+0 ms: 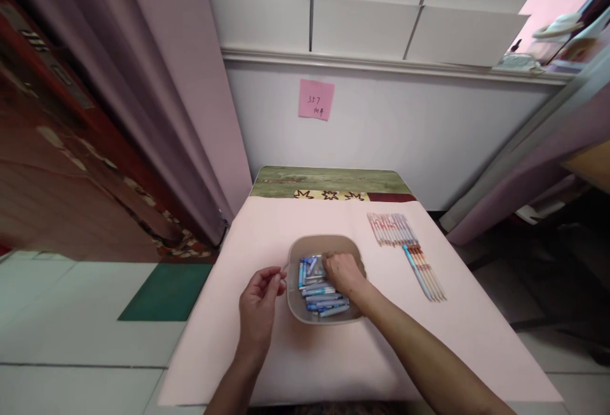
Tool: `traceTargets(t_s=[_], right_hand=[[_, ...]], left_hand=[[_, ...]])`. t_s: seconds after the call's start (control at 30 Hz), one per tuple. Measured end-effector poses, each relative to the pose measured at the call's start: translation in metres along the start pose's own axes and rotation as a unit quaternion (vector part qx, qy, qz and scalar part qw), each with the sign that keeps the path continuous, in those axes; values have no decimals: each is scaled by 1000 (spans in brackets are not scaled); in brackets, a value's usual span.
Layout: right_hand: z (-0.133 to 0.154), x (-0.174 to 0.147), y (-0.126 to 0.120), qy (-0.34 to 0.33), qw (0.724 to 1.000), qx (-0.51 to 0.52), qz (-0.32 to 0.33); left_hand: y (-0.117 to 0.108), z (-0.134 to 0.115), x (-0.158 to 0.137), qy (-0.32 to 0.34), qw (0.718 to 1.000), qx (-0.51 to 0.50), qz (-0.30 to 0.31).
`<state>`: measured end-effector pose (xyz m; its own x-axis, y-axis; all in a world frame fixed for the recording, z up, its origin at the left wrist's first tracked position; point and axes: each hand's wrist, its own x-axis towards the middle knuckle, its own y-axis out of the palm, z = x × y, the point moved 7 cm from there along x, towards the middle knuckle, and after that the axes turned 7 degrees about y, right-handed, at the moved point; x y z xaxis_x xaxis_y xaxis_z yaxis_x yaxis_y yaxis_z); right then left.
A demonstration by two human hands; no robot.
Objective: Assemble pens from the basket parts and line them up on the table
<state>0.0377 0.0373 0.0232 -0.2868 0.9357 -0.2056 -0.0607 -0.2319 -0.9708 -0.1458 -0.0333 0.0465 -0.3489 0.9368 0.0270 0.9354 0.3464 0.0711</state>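
Observation:
A beige plastic box [325, 238] stands on the pink-covered table, with blue pens and pen parts [325, 297] lying in it. My right hand [344, 273] reaches down inside the box at its right side, fingers curled. Its fingertips are hidden, so whatever they grip does not show. Just outside the left wall, my left hand [265, 286] is closed in a pinch. Something thin and pale seems to stick out from its fingertips, too small to name.
To the right of the box lies a row of clear-barrelled pens [391, 229]. Below it are several orange-toned pens [427, 272] beside one blue pen [417, 272]. A pink note [316, 99] is stuck on the wall behind the table [214, 351]. Purple curtains hang on both sides.

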Motion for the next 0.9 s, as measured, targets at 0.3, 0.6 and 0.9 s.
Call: traceTargets(t_s=[0.3,0.6,0.9], right_hand=[[-21,-22,-39,7,972,220,-81],[-28,-28,-23,-13,876,478,-64],[-71,-48,-45,61,823,534,-183]], left_hand=[[36,-21,5,110,981,114,113],[84,-27,-3,276,890,285,226],[60,-3,-2,-26,989,-11,144]])
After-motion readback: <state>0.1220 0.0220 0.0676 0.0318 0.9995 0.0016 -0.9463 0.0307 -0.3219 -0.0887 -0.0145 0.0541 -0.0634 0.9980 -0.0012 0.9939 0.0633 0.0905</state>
